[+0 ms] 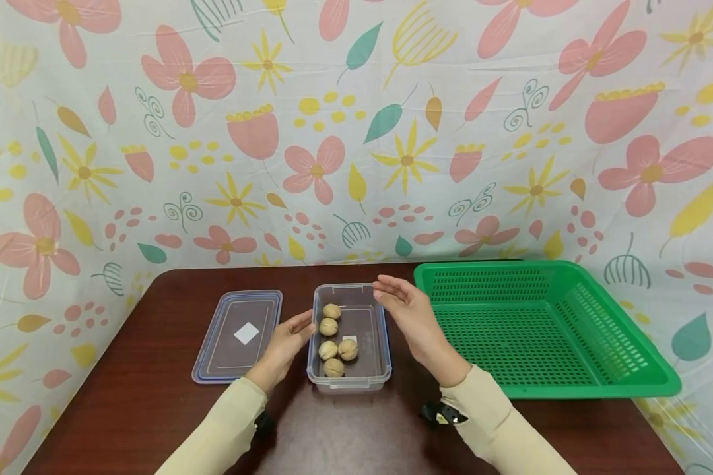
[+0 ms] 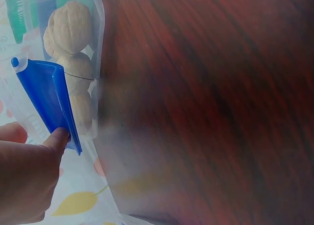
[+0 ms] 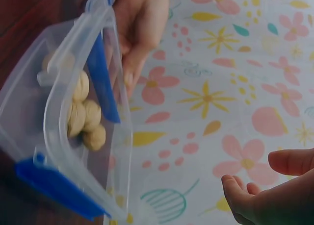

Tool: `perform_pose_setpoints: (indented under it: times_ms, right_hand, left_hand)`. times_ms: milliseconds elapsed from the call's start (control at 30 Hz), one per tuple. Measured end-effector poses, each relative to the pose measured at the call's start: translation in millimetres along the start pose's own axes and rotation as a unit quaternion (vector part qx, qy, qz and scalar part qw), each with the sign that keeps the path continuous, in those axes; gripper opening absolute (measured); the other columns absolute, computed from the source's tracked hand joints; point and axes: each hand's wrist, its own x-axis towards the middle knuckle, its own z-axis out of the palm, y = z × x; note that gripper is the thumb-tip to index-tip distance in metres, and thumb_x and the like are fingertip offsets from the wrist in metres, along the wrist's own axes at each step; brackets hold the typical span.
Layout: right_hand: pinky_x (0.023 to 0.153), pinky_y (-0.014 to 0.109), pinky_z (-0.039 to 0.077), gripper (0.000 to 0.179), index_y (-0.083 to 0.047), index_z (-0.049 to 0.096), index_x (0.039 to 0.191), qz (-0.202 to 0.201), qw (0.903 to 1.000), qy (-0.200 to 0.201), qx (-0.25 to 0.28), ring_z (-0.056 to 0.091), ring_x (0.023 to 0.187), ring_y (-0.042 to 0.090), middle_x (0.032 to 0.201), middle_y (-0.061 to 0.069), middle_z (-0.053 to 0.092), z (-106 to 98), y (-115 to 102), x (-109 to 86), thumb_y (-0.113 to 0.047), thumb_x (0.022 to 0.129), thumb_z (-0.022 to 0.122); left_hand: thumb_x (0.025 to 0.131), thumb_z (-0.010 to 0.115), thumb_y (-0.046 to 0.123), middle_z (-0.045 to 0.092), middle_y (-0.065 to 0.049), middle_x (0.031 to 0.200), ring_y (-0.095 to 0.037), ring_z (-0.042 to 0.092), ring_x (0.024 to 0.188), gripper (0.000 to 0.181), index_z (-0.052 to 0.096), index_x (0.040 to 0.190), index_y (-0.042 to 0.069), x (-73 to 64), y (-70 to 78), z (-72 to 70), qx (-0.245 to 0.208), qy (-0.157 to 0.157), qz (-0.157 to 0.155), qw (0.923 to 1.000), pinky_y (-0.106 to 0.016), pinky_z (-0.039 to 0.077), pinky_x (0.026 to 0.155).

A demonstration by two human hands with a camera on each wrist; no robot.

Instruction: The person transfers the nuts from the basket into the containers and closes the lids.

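A clear plastic food container [image 1: 349, 384] stands uncovered on the table, with several walnuts [image 1: 329, 326] along its left half. My left hand [image 1: 283, 349] is at the container's left side, its fingers fairly straight. In the left wrist view a fingertip of that hand touches the hanging blue side clip [image 2: 44, 90]. Beyond the opposite side, my right hand [image 1: 414, 323] is raised near the far right corner with fingers extended. The right wrist view shows this right hand [image 3: 270, 195] apart from the container and holding nothing.
Left of the container lies a clear lid [image 1: 222, 346] with a blue seal and a white label. A large green plastic basket [image 1: 570, 389] sits on the right of the dark wooden table [image 1: 136, 396]. A flower-patterned sheet [image 1: 356, 132] hangs behind.
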Motion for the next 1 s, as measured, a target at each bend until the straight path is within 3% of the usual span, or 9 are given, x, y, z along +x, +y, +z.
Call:
perform_pose_setpoints:
  times_ms: [600,1000]
  right_hand:
    - [0.112,0.040,0.033,0.051,-0.005,0.040,0.144,0.015,0.9984,0.012,-0.053,0.042,0.132,0.025,0.144,0.016,0.045,-67,3,-4.9,-0.021,0.098,0.057]
    - [0.115,0.047,0.025,0.066,-0.005,0.029,0.150,0.051,0.9943,-0.023,-0.091,0.032,0.137,0.031,0.150,0.019,0.035,-118,22,-9.5,-0.033,0.097,0.058]
  left_hand:
    - [0.098,0.052,0.004,0.045,-0.027,0.140,-0.039,0.042,0.131,0.044,0.044,0.139,-0.007,-0.2,0.2,-1.0,0.000,-0.002,0.003,1.0000,-0.049,0.033,0.110]
    - [0.097,0.053,0.003,0.047,-0.027,0.139,-0.038,0.043,0.130,0.044,0.044,0.139,-0.008,1.0,0.1,-0.8,-0.001,0.001,0.004,1.0000,-0.049,0.033,0.110]
